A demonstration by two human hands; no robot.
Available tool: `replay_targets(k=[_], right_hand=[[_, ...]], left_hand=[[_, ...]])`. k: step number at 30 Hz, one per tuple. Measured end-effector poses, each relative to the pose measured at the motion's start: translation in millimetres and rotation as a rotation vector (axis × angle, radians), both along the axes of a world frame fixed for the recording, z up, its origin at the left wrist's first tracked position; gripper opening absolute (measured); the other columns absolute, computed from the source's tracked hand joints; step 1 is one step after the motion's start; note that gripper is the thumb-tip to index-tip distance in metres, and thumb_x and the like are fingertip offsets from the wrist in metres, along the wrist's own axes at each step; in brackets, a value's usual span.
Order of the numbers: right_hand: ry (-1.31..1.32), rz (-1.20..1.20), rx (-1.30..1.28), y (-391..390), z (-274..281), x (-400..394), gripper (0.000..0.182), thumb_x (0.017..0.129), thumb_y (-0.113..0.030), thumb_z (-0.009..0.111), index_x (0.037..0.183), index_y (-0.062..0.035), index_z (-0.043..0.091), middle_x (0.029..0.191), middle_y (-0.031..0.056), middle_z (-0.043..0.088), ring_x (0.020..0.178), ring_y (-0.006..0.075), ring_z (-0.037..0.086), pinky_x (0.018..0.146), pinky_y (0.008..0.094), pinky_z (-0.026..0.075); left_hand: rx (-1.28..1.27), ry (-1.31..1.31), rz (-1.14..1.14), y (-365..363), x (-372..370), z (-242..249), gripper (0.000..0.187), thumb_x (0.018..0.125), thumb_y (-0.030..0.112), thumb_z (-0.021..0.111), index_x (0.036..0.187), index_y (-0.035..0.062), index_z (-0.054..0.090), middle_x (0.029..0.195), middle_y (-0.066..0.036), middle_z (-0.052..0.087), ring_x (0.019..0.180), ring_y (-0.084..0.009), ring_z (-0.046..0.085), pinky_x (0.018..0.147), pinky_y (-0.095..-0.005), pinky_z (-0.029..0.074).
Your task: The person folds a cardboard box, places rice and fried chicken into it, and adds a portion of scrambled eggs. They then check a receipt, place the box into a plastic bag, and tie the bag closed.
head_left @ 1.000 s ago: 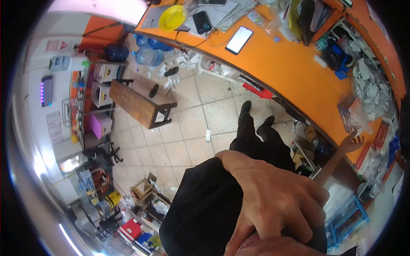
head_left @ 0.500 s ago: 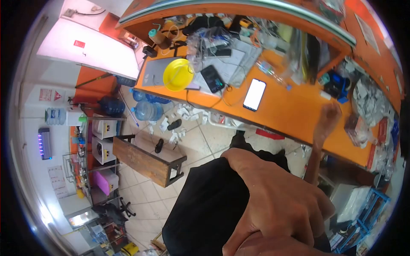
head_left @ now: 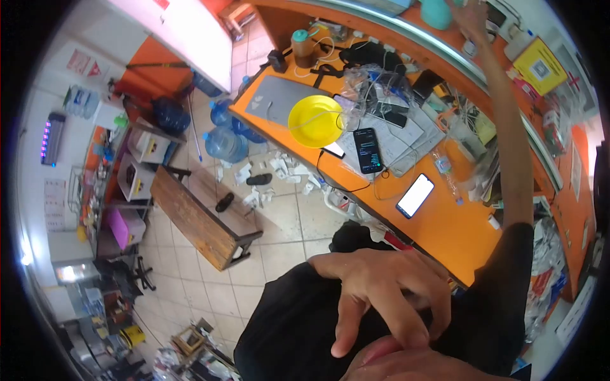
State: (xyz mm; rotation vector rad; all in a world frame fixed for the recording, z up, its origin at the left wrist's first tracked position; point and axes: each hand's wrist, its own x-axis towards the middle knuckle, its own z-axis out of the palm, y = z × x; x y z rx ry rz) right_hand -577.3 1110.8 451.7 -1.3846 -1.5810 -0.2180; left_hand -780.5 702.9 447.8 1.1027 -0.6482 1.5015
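Note:
My left hand (head_left: 387, 286) is close to the camera at the bottom, fingers bent and apart. One fingertip touches the lips, and I see nothing in the hand. My right arm stretches up across the right side to the upper shelf. There my right hand (head_left: 471, 24) is beside a turquoise rounded container (head_left: 437, 13). Its fingers look spread, partly cut off by the top edge. Below on the orange desk (head_left: 438, 232) lie a phone with a white lit screen (head_left: 415, 195) and a dark-screened phone (head_left: 366, 151) on papers, near a yellow bowl (head_left: 311, 130).
A closed grey laptop (head_left: 276, 98), a brown bottle with a turquoise lid (head_left: 302, 49) and tangled cables share the desk. A yellow QR-code sign (head_left: 540, 68) stands on the upper shelf. A wooden bench (head_left: 197, 219), water jugs (head_left: 225, 147) and scattered paper occupy the floor.
My right hand has risen from above the desk to the upper shelf. My left hand has shifted a little, showing its fingers at the mouth. The view has turned, moving the desk items right and down.

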Motion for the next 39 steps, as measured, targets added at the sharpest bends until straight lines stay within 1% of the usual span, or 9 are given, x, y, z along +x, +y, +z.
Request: replay_targets(k=[12,17,20,24,26,30,34,38,39], right_hand=[[-0.132,-0.148,0.013,77,-18,7,0.054,0.075,-0.039,0.077,0.11,-0.0015,0.061,0.093,0.0148,0.066,0.089,0.0275,0.064,0.076,0.035,0.052],[-0.074,-0.283,-0.049,6,18,-20,0.054,0.071,-0.033,0.083,0.111,-0.0031,0.062,0.085,0.0121,0.067,0.086,0.0252,0.065,0.073,0.0321,0.052],[0.083,-0.085,0.106,-64,50,-35,0.048,0.072,-0.035,0.081,0.104,-0.0037,0.064,0.086,0.0135,0.066,0.08,0.0232,0.062,0.071,0.0345,0.051],[0.149,0.11,0.324,-86,80,-20,0.048,0.075,-0.039,0.078,0.11,-0.0095,0.062,0.099,0.0125,0.065,0.077,0.0249,0.061,0.071,0.0359,0.051],[0.285,0.188,0.119,-154,109,-46,0.042,0.076,-0.009,0.079,0.105,0.0013,0.05,0.103,0.0163,0.057,0.098,0.0286,0.058,0.093,0.0446,0.053],[-0.262,0.266,0.572,-197,99,-28,0.063,0.063,-0.055,0.083,0.082,-0.0049,0.049,0.07,0.0015,0.05,0.06,0.0127,0.053,0.055,0.0253,0.051],[0.262,0.586,0.121,-293,63,-35,0.049,0.064,-0.007,0.085,0.099,-0.0039,0.05,0.099,0.0161,0.065,0.092,0.0229,0.067,0.076,0.0299,0.057],[0.07,0.698,0.119,-335,51,-21,0.049,0.066,-0.009,0.083,0.097,-0.0062,0.045,0.118,0.0271,0.054,0.105,0.0352,0.062,0.079,0.0384,0.057],[0.076,0.751,0.161,-339,46,-23,0.05,0.065,-0.012,0.084,0.098,-0.0065,0.047,0.121,0.0297,0.052,0.107,0.0366,0.061,0.078,0.037,0.056]], left_hand=[[-0.108,-0.147,0.038,15,-46,-29,0.051,0.087,0.047,0.064,0.114,0.0054,0.054,0.09,-0.014,0.062,0.065,-0.0146,0.048,0.059,-0.0254,0.039],[-0.627,0.457,0.369,3,-75,-53,0.029,0.093,0.028,0.059,0.077,0.0058,0.05,0.07,-0.01,0.059,0.058,-0.0152,0.052,0.061,-0.0311,0.043],[-0.606,0.821,0.509,12,-92,-91,0.009,0.093,0.006,0.057,0.087,0.0022,0.05,0.08,-0.007,0.062,0.073,-0.0131,0.058,0.066,-0.0268,0.046],[-0.79,1.208,0.704,21,-112,-177,0.013,0.094,0.008,0.053,0.089,-0.0019,0.06,0.077,-0.006,0.066,0.069,-0.0139,0.061,0.065,-0.0274,0.047],[-0.899,1.393,0.738,17,-128,-240,0.019,0.095,0.01,0.05,0.09,-0.0041,0.062,0.074,-0.011,0.067,0.067,-0.0183,0.064,0.063,-0.0303,0.049],[-0.882,1.689,0.844,-12,-175,-413,0.024,0.091,0.012,0.047,0.089,-0.0031,0.065,0.076,-0.018,0.067,0.072,-0.0286,0.067,0.066,-0.0384,0.051],[-0.994,1.865,0.722,-66,-209,-534,0.03,0.089,0.025,0.048,0.085,0.0007,0.066,0.071,-0.018,0.067,0.07,-0.0317,0.067,0.065,-0.0419,0.052],[-0.88,2.131,0.423,-110,-243,-617,0.029,0.088,0.029,0.054,0.095,0.0051,0.067,0.069,-0.01,0.068,0.066,-0.0233,0.068,0.056,-0.0425,0.054],[-1.305,1.963,0.275,-127,-242,-651,0.029,0.089,0.03,0.054,0.105,0.0092,0.066,0.072,-0.007,0.069,0.065,-0.0218,0.067,0.051,-0.0444,0.054]])
